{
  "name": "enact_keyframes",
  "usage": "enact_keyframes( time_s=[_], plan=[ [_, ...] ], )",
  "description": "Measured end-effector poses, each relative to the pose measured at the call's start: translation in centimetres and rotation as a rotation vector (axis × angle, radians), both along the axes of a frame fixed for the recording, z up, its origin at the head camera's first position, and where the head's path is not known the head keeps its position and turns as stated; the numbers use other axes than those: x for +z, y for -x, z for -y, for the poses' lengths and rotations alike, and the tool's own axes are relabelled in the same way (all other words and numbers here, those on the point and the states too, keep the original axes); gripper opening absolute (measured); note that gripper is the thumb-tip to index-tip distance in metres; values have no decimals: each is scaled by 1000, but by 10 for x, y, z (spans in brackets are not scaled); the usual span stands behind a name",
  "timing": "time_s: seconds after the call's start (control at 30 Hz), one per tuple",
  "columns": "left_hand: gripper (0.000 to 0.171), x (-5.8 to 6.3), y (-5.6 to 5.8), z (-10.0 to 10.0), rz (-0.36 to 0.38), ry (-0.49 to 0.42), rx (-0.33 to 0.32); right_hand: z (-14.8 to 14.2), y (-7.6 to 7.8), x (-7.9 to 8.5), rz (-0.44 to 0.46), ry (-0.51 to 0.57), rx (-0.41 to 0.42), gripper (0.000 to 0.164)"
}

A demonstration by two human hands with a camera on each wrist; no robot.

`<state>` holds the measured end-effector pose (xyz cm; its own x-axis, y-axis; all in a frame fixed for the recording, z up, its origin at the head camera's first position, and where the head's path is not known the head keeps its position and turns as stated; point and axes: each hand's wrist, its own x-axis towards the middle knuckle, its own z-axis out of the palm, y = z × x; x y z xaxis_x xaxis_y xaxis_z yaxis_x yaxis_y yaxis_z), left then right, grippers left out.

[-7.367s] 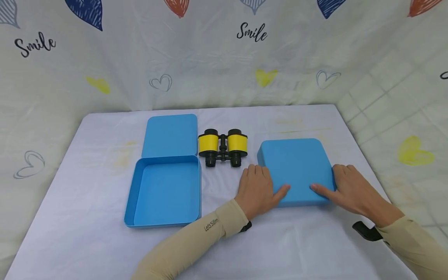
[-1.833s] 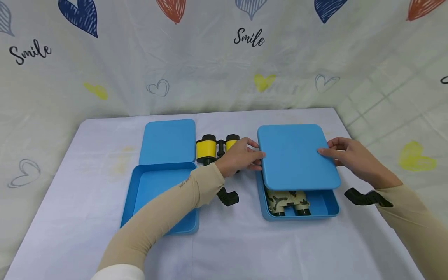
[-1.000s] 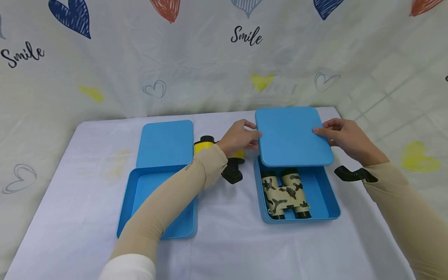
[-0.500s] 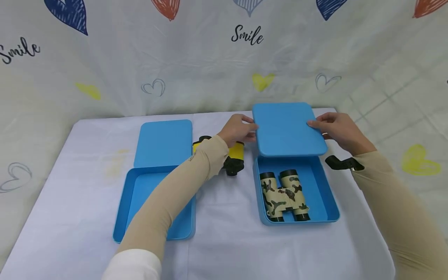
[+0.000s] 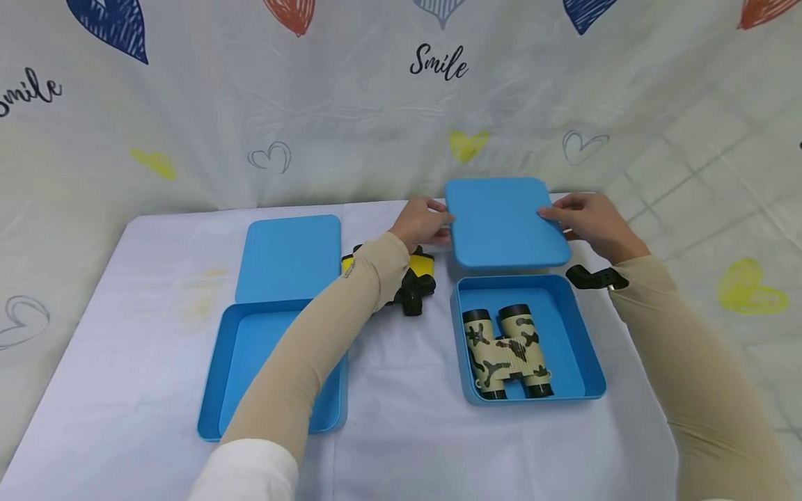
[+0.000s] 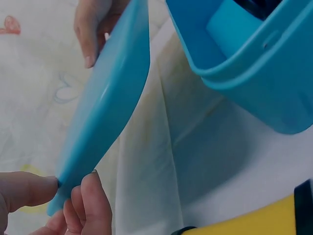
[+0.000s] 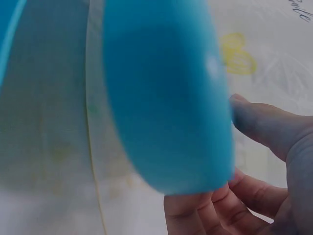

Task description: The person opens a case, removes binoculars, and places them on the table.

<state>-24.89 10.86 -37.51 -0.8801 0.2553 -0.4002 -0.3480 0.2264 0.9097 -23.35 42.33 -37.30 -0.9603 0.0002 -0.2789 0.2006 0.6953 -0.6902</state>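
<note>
Between both hands a blue box lid [image 5: 507,223] is held up behind the right-hand blue box [image 5: 592,390]. My left hand [image 5: 418,221] pinches the lid's left edge, thumb on one face and fingers beneath, as the left wrist view shows. On the opposite edge my right hand [image 5: 592,219] grips with thumb on top and fingers under. Inside the right-hand box lie camouflage binoculars [image 5: 507,353], against its left side. Yellow and black binoculars [image 5: 422,264] sit on the table, partly hidden by the left forearm and wrist strap.
At the left stands a second open blue box [image 5: 209,390], partly covered by the left sleeve, with a flat blue lid [image 5: 288,257] behind it. The white cloth-covered table [image 5: 113,334] meets a patterned curtain [image 5: 351,104] at its back edge.
Earlier the lid covered the right-hand box. Both hands have lifted it off and moved it toward the back, uncovering the camouflage binoculars. In the last half second it has shifted slightly farther back and left.
</note>
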Motion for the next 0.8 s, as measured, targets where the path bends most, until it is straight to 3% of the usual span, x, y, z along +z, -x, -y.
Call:
enact_keyframes(
  time_s=[0.33,0.63,0.8],
  plan=[
    [46,-5,4,-3,-23,65,9,3,9,-9,5,-9,-1,82],
    [62,-19,12,-13,19,222,-56,-2,10,-15,81,11,31,83],
    [69,-26,14,-19,21,319,-105,-6,11,-21,117,-31,61,74]
  ],
)
